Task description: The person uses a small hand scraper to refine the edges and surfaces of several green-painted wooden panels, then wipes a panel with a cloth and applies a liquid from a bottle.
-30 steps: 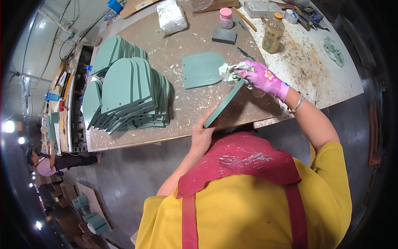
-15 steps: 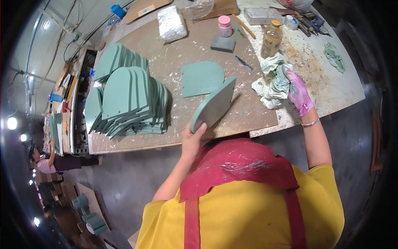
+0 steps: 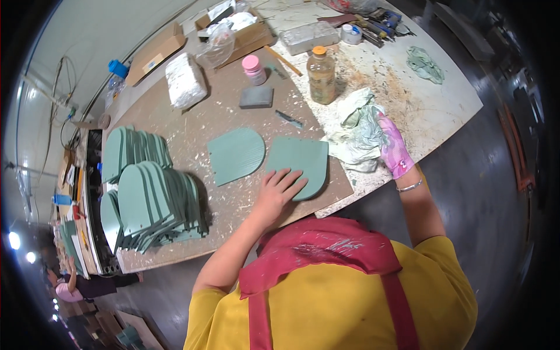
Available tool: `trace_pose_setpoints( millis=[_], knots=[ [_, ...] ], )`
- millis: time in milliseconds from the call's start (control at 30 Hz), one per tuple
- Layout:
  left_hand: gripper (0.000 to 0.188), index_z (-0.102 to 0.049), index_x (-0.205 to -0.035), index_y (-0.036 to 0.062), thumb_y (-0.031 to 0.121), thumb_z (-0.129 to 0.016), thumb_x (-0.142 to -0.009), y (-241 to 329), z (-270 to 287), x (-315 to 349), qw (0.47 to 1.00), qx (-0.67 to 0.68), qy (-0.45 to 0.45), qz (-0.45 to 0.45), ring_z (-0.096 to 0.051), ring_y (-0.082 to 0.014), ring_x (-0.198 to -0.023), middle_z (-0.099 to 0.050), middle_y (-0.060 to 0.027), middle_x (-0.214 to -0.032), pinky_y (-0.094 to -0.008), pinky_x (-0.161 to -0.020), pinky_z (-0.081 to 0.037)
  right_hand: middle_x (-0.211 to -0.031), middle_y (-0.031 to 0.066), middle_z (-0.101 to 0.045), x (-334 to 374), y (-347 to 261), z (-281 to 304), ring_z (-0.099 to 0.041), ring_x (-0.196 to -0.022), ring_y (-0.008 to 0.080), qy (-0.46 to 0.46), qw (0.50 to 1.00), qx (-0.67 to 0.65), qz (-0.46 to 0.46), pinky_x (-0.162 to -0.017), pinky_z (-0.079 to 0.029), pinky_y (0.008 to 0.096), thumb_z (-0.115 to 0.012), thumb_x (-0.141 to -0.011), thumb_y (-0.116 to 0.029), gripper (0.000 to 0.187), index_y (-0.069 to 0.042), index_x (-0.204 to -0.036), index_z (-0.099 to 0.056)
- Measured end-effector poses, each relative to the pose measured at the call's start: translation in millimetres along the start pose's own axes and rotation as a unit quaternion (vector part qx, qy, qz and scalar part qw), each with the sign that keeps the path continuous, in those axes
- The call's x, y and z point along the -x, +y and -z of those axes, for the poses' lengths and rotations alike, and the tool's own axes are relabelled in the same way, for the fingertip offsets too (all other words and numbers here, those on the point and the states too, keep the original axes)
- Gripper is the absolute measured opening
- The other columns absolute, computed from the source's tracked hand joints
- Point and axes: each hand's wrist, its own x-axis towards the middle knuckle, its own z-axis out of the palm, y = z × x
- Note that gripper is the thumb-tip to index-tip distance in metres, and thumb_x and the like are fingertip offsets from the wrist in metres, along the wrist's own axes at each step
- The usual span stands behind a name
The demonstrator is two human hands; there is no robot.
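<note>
Green panel (image 3: 312, 153) is lying flat near the front edge of the table (image 3: 231, 203), close to the brown top's front right corner, rounded end facing the front edge. Left hand (image 3: 281, 195) is resting on it, grip apart, fingers spreading over the face, nothing clamping; a sideways push could be skating the panel toward that edge. Pale flecks are dotting the brown top; any sitting under the panel could be scratching its underside. Second panel (image 3: 236, 155) is lying just left; a leftward slip could be knocking the two edges together and chipping them. Slim dark tool (image 3: 289, 119) is lying beyond both, toward the far edge; a shove that way could be running the panel into it. Right hand, gloved (image 3: 395, 149), is touching the rag (image 3: 357, 131) at the front right; can't tell if that grip is pinching it. Rag is bunching near the orange-capped bottle (image 3: 321, 79), so a careless sweep could be tipping it. Panel stack (image 3: 157, 201) is leaning unevenly toward the front left corner; a bump could be sending pieces sliding.
</note>
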Motion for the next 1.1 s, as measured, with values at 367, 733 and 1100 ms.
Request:
trace_pose_setpoints(
  millis=[367,733,1100],
  knots=[
    [0.042,-0.052,-0.125,0.0005,0.014,-0.062,-0.087,-4,20,-135,0.836,0.512,0.026,0.196,-0.055,-0.0142,-0.104,-0.06,-0.0093,-0.118,-0.0313,-0.091,-0.043,-0.097,0.0052,-0.063,9,-22,-76,-0.061,-0.087,0.0128,-0.118,0.987,0.001,-0.107,-0.074,-0.051,0.0254,-0.051,-0.091,-0.009,0.023,-0.002,-0.111,-0.06],
    [0.013,-0.062,-0.092,-0.0036,0.008,-0.055,-0.09,3,148,-200,0.935,0.291,0.172,0.107,-0.05,-0.0072,-0.076,-0.058,0.0016,-0.084,-0.0213,-0.067,-0.039,-0.094,0.0031,-0.063,-25,-105,-70,-0.054,-0.079,0.0076,-0.099,0.944,0.279,0.149,-0.069,-0.043,0.0201,-0.056,-0.086,-0.007,0.03,0.001,-0.114,-0.059],
    [0.021,-0.063,-0.097,-0.0031,0.013,-0.052,-0.088,-45,110,-151,0.693,0.594,0.207,0.353,-0.062,-0.0116,-0.078,-0.067,-0.007,-0.088,-0.0249,-0.073,-0.049,-0.098,0.0061,-0.063,-22,-94,-57,-0.055,-0.093,0.0123,-0.152,0.959,0.215,0.104,-0.086,-0.042,0.0266,-0.052,-0.081,-0.003,0.03,0.003,-0.109,-0.059]
  ],
)
